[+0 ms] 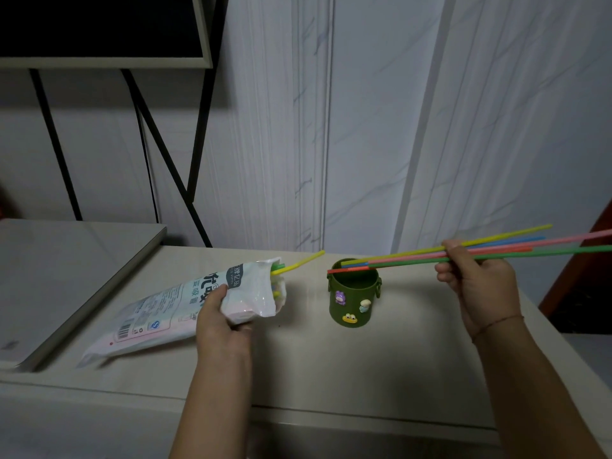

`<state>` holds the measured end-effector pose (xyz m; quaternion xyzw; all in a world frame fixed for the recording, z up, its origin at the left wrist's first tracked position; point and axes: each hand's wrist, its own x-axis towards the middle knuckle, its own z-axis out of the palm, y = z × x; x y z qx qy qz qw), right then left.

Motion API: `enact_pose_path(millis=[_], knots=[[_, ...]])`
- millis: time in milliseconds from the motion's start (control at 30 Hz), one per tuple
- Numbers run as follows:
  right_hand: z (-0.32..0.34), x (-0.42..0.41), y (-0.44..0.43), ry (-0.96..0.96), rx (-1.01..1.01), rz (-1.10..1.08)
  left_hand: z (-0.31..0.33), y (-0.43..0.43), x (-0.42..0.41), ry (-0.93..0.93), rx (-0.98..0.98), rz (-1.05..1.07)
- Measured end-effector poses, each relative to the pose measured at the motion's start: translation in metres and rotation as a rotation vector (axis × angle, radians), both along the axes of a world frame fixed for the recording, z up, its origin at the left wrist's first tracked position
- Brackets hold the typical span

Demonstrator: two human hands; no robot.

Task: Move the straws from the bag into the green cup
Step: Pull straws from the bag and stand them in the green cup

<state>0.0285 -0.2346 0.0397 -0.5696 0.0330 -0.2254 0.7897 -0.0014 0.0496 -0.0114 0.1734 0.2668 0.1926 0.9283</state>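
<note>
While the left hand [220, 321] grips the white plastic bag [165, 309] near its open mouth, holding that end lifted off the pale countertop [331, 369], the right hand [477, 281] pinches a fanned bundle of coloured straws [414, 256] above the surface, to the right of the green cup [353, 293]. The bundle lies almost level, its left tips reaching over the cup's rim and its long ends running off toward the right edge. More straws sit in the bag, a bent yellow straw [299, 263] sticking out of its mouth toward the cup, which stands upright between the two hands with small cartoon figures [351, 318] on its side.
</note>
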Motion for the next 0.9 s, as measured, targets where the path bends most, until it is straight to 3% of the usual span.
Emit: enact_pose_path(millis=[233, 667, 900], knots=[[-0.002, 0.005, -0.005, -0.003, -0.081, -0.046, 0.002, -0.005, 0.000, 0.010, -0.003, -0.013], [-0.030, 0.029, 0.037, 0.136, -0.368, 0.058, 0.007, -0.034, -0.001, 0.052, 0.020, -0.049], [-0.046, 0.032, 0.044, 0.234, -0.423, 0.191, 0.007, -0.043, 0.000, 0.064, 0.025, -0.059]])
